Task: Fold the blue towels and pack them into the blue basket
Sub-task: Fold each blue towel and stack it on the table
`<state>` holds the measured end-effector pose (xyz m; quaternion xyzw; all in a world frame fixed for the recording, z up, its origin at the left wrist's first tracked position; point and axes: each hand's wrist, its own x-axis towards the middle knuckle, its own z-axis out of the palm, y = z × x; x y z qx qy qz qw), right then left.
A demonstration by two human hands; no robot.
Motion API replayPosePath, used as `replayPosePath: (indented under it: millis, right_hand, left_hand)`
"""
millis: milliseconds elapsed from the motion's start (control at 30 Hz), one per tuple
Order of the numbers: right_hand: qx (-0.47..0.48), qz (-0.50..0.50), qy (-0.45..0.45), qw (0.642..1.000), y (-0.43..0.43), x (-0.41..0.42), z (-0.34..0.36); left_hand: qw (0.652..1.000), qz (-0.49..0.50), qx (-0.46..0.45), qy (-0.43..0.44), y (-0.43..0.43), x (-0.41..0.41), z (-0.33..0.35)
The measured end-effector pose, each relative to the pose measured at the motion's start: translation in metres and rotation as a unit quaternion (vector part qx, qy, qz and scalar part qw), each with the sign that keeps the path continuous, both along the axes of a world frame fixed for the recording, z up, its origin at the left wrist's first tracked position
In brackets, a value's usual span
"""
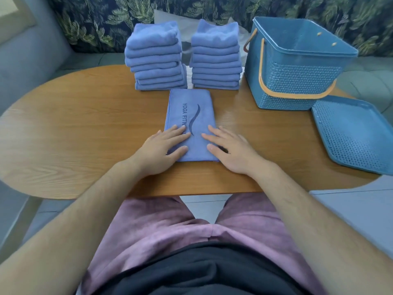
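A blue towel with dark lettering lies folded into a long strip on the wooden table, its near end toward me. My left hand rests flat on its near left part, fingers straight. My right hand lies flat on its near right edge, fingers spread. Behind the towel stand two stacks of folded blue towels, the left stack and the right stack. The blue basket with an orange handle stands at the back right, and its inside looks bare.
The basket's blue perforated lid lies flat on the table's right end, partly over the edge. A grey sofa and leaf-patterned cushions are behind the table. My lap is under the near table edge.
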<state>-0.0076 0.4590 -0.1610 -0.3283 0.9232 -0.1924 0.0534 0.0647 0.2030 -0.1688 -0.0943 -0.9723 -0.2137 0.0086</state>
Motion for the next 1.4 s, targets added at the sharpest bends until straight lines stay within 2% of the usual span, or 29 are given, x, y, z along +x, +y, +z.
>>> replayPosePath:
  millis: [67,167,267,533,633,767,967,1067,1133,1233,1300,1400]
  right_hand:
    - [-0.055,-0.004,0.004,0.998,0.012,0.001,-0.004]
    - [-0.146,0.04,0.012,0.988,0.024,0.007,-0.008]
    - [-0.175,0.069,-0.001,0.982,0.03,0.012,-0.004]
    - [-0.122,0.071,0.1,0.985,0.02,0.014,-0.005]
    - [-0.114,0.056,0.112,0.986,0.016,0.014,-0.006]
    - [-0.158,0.025,0.08,0.984,0.017,0.012,-0.005]
    - [-0.2,-0.004,0.014,0.98,0.02,0.013,0.003]
    - [-0.206,-0.02,-0.015,0.978,0.025,0.013,0.014]
    - [-0.205,-0.009,-0.056,0.977,0.028,0.016,0.025]
    - [-0.241,0.014,-0.134,0.961,0.032,0.023,0.045]
    - [-0.273,0.015,-0.167,0.947,0.032,0.027,0.056]
    - [-0.293,-0.014,-0.193,0.936,0.031,0.027,0.061]
  left_hand:
    - [1.0,-0.006,0.018,0.002,-0.01,0.002,-0.003]
    - [0.995,-0.007,0.098,0.013,-0.021,0.009,0.0]
    - [0.988,0.006,0.142,0.054,-0.031,0.017,0.002]
    - [0.98,-0.022,0.103,0.171,-0.026,0.019,0.01]
    - [0.979,-0.053,0.115,0.157,-0.011,0.021,0.016]
    - [0.988,-0.072,0.032,0.133,-0.001,0.02,0.01]
    - [0.988,-0.041,0.045,0.141,-0.014,0.018,0.014]
    - [0.982,0.008,0.139,0.13,-0.011,0.023,0.019]
    - [0.966,0.024,0.242,0.089,-0.005,0.028,0.025]
    - [0.899,0.034,0.437,0.024,0.006,0.033,0.037]
    - [0.873,0.044,0.485,0.021,0.009,0.034,0.044]
    - [0.858,0.064,0.509,0.015,0.014,0.033,0.049]
